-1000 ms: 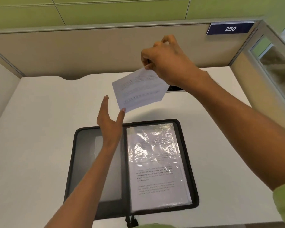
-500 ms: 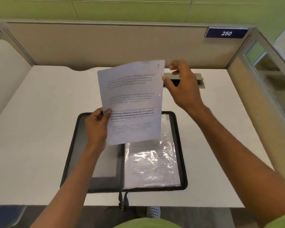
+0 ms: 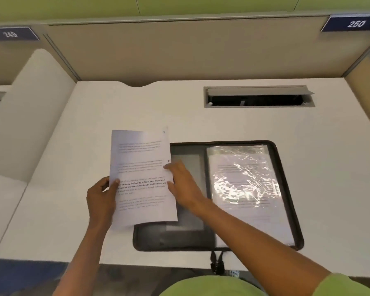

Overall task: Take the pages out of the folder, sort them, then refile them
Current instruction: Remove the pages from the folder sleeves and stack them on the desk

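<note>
We grip the printed page (image 3: 142, 176) with both hands, left hand (image 3: 102, 198) at nine o'clock, right hand (image 3: 185, 184) at three, over the open folder (image 3: 218, 238) on the tabletop (image 3: 73, 129).

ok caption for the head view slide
Both hands, left hand and right hand, hold a printed page beside the open folder.

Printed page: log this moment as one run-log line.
step: page removal | printed page: out, over desk | left hand: grips left edge | right hand: at right edge | folder: open, sleeved pages remain
</note>
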Demonstrator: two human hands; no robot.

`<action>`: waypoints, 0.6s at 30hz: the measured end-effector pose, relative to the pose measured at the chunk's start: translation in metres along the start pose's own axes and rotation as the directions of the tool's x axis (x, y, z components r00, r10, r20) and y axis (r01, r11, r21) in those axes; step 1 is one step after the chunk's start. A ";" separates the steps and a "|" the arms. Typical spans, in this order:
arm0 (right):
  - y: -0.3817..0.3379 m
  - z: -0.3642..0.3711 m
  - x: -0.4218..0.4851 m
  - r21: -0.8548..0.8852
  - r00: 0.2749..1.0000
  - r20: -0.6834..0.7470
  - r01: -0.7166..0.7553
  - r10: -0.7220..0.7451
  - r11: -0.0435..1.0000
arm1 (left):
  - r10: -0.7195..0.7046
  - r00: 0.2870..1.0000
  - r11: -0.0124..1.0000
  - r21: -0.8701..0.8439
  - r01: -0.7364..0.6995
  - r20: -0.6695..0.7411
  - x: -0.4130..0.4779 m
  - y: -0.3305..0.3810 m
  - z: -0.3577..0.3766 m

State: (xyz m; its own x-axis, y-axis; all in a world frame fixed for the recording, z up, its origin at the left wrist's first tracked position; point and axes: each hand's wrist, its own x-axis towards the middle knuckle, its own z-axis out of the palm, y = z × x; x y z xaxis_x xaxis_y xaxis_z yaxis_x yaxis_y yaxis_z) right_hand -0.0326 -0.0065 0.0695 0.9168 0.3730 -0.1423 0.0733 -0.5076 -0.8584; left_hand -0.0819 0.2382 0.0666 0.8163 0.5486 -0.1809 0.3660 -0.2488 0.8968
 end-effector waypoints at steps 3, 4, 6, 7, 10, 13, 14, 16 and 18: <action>-0.018 0.054 0.025 0.051 0.984 0.152 -0.106 0.097 0.993 | -0.028 0.997 0.989 0.140 0.038 -0.074 0.030 -0.034 -0.045; -0.024 0.070 0.033 0.044 0.975 0.188 -0.127 0.117 0.991 | -0.037 0.995 0.981 0.188 0.053 -0.091 0.042 -0.044 -0.057; -0.035 0.097 0.048 0.032 0.957 0.243 -0.169 0.156 0.985 | -0.037 0.993 0.959 0.275 0.068 -0.116 0.062 -0.061 -0.077; -0.038 0.107 0.052 0.035 0.950 0.260 -0.188 0.172 0.982 | -0.031 0.992 0.950 0.306 0.067 -0.121 0.070 -0.066 -0.083; -0.039 0.128 0.061 -0.136 0.968 0.232 -0.061 0.091 0.989 | -0.012 0.993 0.931 0.361 0.055 -0.120 0.088 -0.074 -0.089; -0.039 0.137 0.070 -0.202 0.963 0.253 -0.045 0.096 0.978 | 0.007 0.995 0.909 0.415 0.035 -0.099 0.103 -0.086 -0.091; -0.040 0.140 0.071 -0.192 0.962 0.248 -0.066 0.113 0.979 | 0.042 0.995 0.888 0.460 0.005 -0.092 0.106 -0.091 -0.089; -0.040 0.146 0.076 -0.228 0.965 0.219 -0.093 0.144 0.969 | 0.200 0.979 0.799 0.582 -0.149 -0.024 0.105 -0.098 -0.081; -0.043 0.149 0.077 -0.292 0.969 0.192 -0.095 0.156 0.952 | 0.349 0.916 0.683 0.615 -0.393 0.197 0.096 -0.097 -0.060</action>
State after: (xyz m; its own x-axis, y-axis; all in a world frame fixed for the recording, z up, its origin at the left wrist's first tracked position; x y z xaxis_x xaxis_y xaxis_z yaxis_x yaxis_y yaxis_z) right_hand -0.0238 0.1598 0.0215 0.8246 0.4314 -0.3661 0.0973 -0.7454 -0.6595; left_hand -0.0663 0.3629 -0.0133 0.9637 0.2582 0.0678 0.2043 -0.8768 0.4353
